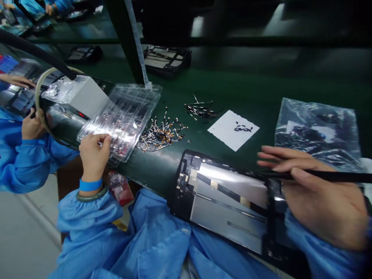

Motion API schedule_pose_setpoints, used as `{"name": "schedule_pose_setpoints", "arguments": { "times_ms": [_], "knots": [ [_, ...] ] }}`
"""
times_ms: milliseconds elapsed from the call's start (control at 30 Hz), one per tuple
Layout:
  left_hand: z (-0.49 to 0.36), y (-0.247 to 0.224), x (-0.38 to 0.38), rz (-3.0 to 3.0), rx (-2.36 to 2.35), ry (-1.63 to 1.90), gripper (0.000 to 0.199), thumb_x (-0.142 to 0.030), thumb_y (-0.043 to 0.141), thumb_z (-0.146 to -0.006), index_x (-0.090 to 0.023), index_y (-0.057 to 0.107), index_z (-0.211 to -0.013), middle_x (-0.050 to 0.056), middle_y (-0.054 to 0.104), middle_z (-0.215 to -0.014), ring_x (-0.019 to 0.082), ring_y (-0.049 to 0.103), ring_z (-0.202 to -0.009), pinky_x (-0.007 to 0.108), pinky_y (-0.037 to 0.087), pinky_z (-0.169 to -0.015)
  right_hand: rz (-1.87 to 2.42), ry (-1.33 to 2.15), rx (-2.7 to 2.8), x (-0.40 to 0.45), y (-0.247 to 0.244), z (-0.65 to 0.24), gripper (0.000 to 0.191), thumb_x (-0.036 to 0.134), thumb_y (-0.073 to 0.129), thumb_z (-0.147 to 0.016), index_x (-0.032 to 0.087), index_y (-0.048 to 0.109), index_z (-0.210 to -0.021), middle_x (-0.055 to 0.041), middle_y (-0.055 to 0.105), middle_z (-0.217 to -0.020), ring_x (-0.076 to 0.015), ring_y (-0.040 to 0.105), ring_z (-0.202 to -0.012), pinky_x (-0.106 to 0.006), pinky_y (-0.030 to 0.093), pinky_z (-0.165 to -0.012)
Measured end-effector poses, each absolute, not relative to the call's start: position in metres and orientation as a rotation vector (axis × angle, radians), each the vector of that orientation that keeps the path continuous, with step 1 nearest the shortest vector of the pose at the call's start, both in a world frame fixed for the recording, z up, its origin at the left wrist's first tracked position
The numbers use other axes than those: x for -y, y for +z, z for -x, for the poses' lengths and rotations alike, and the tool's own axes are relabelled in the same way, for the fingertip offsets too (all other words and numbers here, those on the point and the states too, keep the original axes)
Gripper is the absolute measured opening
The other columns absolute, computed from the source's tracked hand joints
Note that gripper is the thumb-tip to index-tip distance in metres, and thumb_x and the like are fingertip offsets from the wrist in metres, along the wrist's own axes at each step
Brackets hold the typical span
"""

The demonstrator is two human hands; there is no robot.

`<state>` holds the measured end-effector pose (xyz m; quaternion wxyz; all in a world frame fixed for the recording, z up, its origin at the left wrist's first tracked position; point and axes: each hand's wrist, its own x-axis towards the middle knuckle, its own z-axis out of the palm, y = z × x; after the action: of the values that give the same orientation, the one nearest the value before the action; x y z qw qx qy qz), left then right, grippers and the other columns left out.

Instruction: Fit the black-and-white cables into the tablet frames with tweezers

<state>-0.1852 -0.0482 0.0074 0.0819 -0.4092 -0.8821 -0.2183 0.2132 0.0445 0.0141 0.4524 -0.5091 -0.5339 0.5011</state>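
Observation:
My left hand (94,153), with a blue band and a bangle at the wrist, is at the near edge of a clear plastic tray (139,104) holding small parts. Its thumb and forefinger are pinched together; what is between them, if anything, is too small to make out. My right hand (322,193) holds black tweezers (334,176) between thumb and fingers, their tip pointing left over an opened tablet (226,205). The tablet lies tilted at the table's front edge, with its silvery inner panel and a dark flex cable facing up.
Loose flex cables (162,135) lie beside the tray, with a smaller bundle (200,110) behind. A white sheet (232,135) carries small black pieces. To the right lies a clear bag (316,128). A white box (84,95) and a co-worker's hand (33,124) are at left.

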Motion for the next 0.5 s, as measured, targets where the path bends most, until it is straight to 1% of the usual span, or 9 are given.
{"name": "schedule_pose_setpoints", "arguments": {
  "times_ms": [33,67,100,167,233,300,367,433,500],
  "knots": [
    [0.180,0.012,0.049,1.247,2.612,-0.671,0.022,-0.037,0.056,-0.083,-0.020,0.070,-0.082,0.006,0.056,-0.077,0.028,0.056,-0.087,0.044,0.043,-0.090,1.214,1.327,1.319,-0.048,0.019,-0.211,0.019,0.041,0.076,-0.070,0.026,0.069,-0.061,-0.0112,0.069,-0.097,-0.0200,0.063,-0.075,-0.035,0.049,-0.059],
    [0.172,0.015,0.049,1.286,2.573,-0.698,0.023,-0.037,0.055,-0.084,-0.020,0.070,-0.084,0.005,0.057,-0.076,0.026,0.056,-0.084,0.042,0.043,-0.088,1.204,1.431,1.333,-0.051,0.023,-0.207,0.018,0.043,0.076,-0.070,0.026,0.073,-0.068,-0.0107,0.068,-0.086,-0.0178,0.059,-0.066,-0.031,0.042,-0.050],
    [0.161,0.018,0.048,1.341,2.522,-0.728,0.023,-0.038,0.055,-0.085,-0.021,0.070,-0.085,0.005,0.057,-0.076,0.024,0.056,-0.082,0.040,0.044,-0.086,1.216,1.545,1.377,-0.053,0.026,-0.200,0.025,0.049,0.074,-0.071,0.026,0.075,-0.079,-0.0083,0.064,-0.071,-0.0172,0.056,-0.060,-0.028,0.035,-0.044],
    [0.132,0.022,0.046,1.492,2.389,-0.772,0.022,-0.036,0.055,-0.088,-0.021,0.070,-0.086,0.004,0.059,-0.077,0.023,0.056,-0.081,0.039,0.043,-0.084,1.202,1.745,1.433,-0.055,0.029,-0.180,0.051,0.064,0.067,-0.072,0.024,0.072,-0.103,-0.0011,0.048,-0.050,-0.0217,0.057,-0.062,-0.024,0.028,-0.040],
    [0.099,0.022,0.044,1.653,2.288,-0.754,0.021,-0.033,0.054,-0.090,-0.021,0.071,-0.085,0.005,0.061,-0.075,0.023,0.056,-0.081,0.039,0.041,-0.080,1.157,1.860,1.415,-0.053,0.029,-0.156,0.067,0.069,0.066,-0.070,0.022,0.063,-0.117,0.0024,0.045,-0.047,-0.0232,0.060,-0.066,-0.023,0.028,-0.040],
    [0.072,0.021,0.046,1.776,2.219,-0.726,0.024,-0.032,0.051,-0.093,-0.021,0.072,-0.087,0.006,0.061,-0.075,0.024,0.056,-0.081,0.040,0.040,-0.077,1.146,1.868,1.356,-0.051,0.026,-0.136,0.063,0.061,0.072,-0.068,0.021,0.059,-0.116,0.0034,0.055,-0.053,-0.0147,0.049,-0.050,-0.023,0.027,-0.039],
    [0.061,0.020,0.051,1.808,2.180,-0.792,0.024,-0.034,0.050,-0.095,-0.023,0.071,-0.098,0.006,0.064,-0.083,0.023,0.057,-0.086,0.040,0.040,-0.082,1.157,1.792,1.290,-0.050,0.025,-0.127,0.050,0.047,0.076,-0.067,0.020,0.061,-0.106,0.0016,0.064,-0.062,-0.0062,0.033,-0.039,-0.023,0.025,-0.039],
    [0.071,0.017,0.058,1.627,2.208,-0.914,0.029,-0.039,0.051,-0.095,-0.022,0.066,-0.113,0.009,0.065,-0.104,0.025,0.057,-0.103,0.044,0.040,-0.095,1.171,1.698,1.210,-0.052,0.028,-0.131,0.040,0.035,0.078,-0.064,0.019,0.063,-0.097,-0.0018,0.070,-0.069,-0.0031,0.027,-0.037,-0.024,0.020,-0.040],
    [0.100,0.010,0.062,1.242,2.340,-0.985,0.045,-0.045,0.054,-0.092,-0.018,0.055,-0.128,0.016,0.055,-0.130,0.031,0.045,-0.128,0.051,0.030,-0.110,1.199,1.651,1.132,-0.055,0.033,-0.142,0.035,0.028,0.078,-0.062,0.018,0.065,-0.094,-0.0053,0.073,-0.072,-0.0027,0.027,-0.036,-0.024,0.016,-0.040]
  ]
}}
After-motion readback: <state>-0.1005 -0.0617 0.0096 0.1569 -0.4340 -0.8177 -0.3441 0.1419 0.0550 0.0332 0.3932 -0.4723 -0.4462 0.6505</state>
